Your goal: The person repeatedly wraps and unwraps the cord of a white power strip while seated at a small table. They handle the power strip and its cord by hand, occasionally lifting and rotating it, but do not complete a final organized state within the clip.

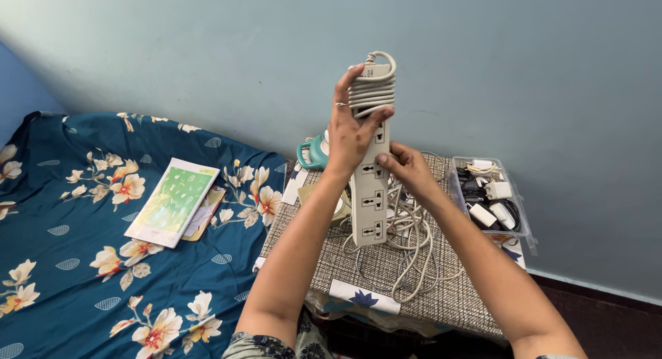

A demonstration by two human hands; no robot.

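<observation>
White plastic power strip (371,186) with its cord coiled around the top stands upright above the woven-cloth worktop (386,276); left hand (350,133) fingers grip its coils, right hand (408,167) fingers pinch its right edge.

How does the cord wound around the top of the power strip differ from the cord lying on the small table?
The wound cord sits in tight, neat coils around the upright power strip, held by the left hand; the loose cord sprawls in wide, tangled loops over the woven table cover. The wound part is lifted in the air, the loose part rests flat. Both are the same pale off-white.
</observation>
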